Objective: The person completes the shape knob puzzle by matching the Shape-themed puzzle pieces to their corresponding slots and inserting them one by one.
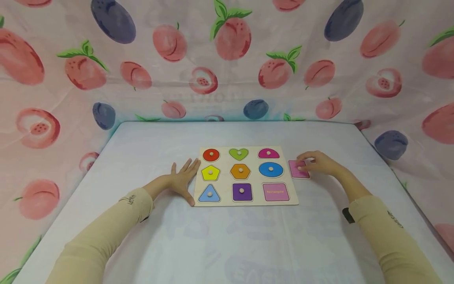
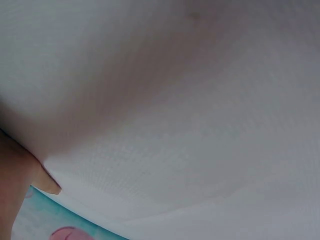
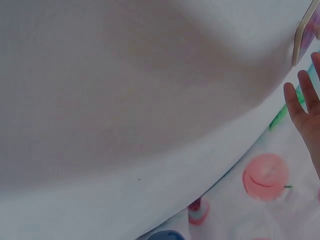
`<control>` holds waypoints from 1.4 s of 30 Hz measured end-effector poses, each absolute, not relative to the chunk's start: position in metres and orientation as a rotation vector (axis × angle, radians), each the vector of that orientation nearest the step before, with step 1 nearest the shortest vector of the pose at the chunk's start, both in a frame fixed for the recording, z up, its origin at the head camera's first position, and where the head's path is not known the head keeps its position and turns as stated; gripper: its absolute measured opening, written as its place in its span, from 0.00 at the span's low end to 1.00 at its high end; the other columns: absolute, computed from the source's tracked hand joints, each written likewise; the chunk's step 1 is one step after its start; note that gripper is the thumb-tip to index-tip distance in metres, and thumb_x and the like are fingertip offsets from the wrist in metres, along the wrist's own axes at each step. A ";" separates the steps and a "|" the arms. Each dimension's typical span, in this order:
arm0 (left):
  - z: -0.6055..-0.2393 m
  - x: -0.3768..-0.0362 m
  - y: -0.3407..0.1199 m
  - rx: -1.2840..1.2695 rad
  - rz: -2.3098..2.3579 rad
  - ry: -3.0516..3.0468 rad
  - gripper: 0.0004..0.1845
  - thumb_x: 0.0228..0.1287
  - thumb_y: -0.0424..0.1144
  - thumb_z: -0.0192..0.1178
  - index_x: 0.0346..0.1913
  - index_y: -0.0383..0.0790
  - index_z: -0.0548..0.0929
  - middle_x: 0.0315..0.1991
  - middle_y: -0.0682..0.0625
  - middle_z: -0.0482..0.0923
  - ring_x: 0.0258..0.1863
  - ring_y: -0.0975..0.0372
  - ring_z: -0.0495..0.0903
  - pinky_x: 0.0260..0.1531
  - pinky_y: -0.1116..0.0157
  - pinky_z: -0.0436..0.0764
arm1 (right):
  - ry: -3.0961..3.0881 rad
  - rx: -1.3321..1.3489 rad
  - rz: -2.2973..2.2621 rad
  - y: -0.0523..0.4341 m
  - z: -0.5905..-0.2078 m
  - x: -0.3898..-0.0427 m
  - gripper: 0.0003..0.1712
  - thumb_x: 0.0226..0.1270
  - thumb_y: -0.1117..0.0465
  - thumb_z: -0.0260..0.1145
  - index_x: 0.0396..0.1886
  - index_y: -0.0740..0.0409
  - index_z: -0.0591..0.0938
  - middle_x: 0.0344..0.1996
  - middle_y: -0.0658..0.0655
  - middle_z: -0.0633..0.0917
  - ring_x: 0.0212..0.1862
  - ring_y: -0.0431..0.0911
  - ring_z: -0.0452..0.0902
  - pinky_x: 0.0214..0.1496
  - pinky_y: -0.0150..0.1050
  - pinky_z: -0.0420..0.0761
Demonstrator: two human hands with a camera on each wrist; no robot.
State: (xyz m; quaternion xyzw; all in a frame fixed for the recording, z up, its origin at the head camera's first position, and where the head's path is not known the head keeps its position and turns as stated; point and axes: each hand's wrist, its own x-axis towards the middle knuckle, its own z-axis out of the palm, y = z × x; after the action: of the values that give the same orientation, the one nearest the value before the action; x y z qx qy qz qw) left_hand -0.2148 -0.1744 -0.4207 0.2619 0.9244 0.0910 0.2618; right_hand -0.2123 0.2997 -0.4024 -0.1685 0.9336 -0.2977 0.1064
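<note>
A wooden shape puzzle board (image 1: 226,194) lies on the table in the head view, with a pink slot (image 1: 276,192) at its lower right bearing printed letters. My left hand (image 1: 182,180) is spread, its fingertips and thumb at the board's left edge. Just right of the board, my right hand (image 1: 320,163) pinches the knob of a pink rectangle puzzle piece (image 1: 295,173). In the right wrist view, part of that piece (image 3: 302,37) shows at the upper right edge, beside several extended fingers. Only a bit of my left hand (image 2: 17,167) appears in the left wrist view.
Seated in the board are knobbed pieces, among them a red circle (image 1: 207,157), a blue oval (image 1: 264,170) and a purple square (image 1: 237,196). A white cloth covers the table (image 1: 227,240). Fruit-printed fabric (image 1: 227,71) hangs behind and at both sides.
</note>
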 end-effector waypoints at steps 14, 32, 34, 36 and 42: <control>-0.421 -0.216 -0.175 0.726 0.249 2.508 0.76 0.35 0.61 0.74 0.73 0.37 0.29 0.75 0.42 0.20 0.73 0.47 0.18 0.60 0.33 0.20 | 2.646 -0.453 -0.979 0.314 -0.418 -0.220 0.13 0.63 0.62 0.65 0.44 0.65 0.83 0.63 0.74 0.69 0.67 0.69 0.56 0.66 0.66 0.59; -0.419 -0.219 -0.173 0.716 0.229 2.508 0.76 0.35 0.61 0.74 0.73 0.37 0.28 0.75 0.42 0.19 0.73 0.47 0.18 0.60 0.34 0.20 | 2.698 -0.481 -0.871 0.305 -0.412 -0.226 0.06 0.61 0.65 0.65 0.37 0.62 0.82 0.60 0.74 0.72 0.65 0.69 0.61 0.65 0.65 0.62; -0.420 -0.218 -0.173 0.714 0.238 2.507 0.76 0.35 0.61 0.74 0.73 0.37 0.28 0.75 0.42 0.19 0.73 0.47 0.18 0.60 0.34 0.20 | 2.703 -0.491 -0.873 0.305 -0.412 -0.226 0.06 0.61 0.65 0.65 0.37 0.63 0.83 0.60 0.74 0.72 0.65 0.69 0.61 0.65 0.65 0.61; -0.421 -0.216 -0.173 0.714 0.254 2.507 0.76 0.35 0.61 0.74 0.73 0.36 0.28 0.75 0.41 0.20 0.73 0.46 0.18 0.60 0.33 0.20 | 2.711 -0.506 -0.872 0.306 -0.413 -0.226 0.05 0.60 0.66 0.65 0.36 0.63 0.83 0.59 0.75 0.72 0.64 0.69 0.62 0.65 0.65 0.61; -0.422 -0.212 -0.173 0.698 0.257 2.511 0.75 0.35 0.60 0.74 0.73 0.37 0.29 0.75 0.42 0.20 0.73 0.46 0.19 0.60 0.33 0.20 | 2.725 -0.541 -0.861 0.306 -0.416 -0.221 0.05 0.60 0.65 0.66 0.35 0.63 0.83 0.59 0.75 0.72 0.63 0.70 0.63 0.64 0.65 0.63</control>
State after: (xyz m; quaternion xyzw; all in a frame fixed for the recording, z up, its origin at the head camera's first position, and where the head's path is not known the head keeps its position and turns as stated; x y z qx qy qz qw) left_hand -0.2120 -0.1730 -0.4223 0.2575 0.9262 0.0948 0.2586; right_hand -0.2214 0.3060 -0.4158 -0.1848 0.9305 -0.2941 0.1164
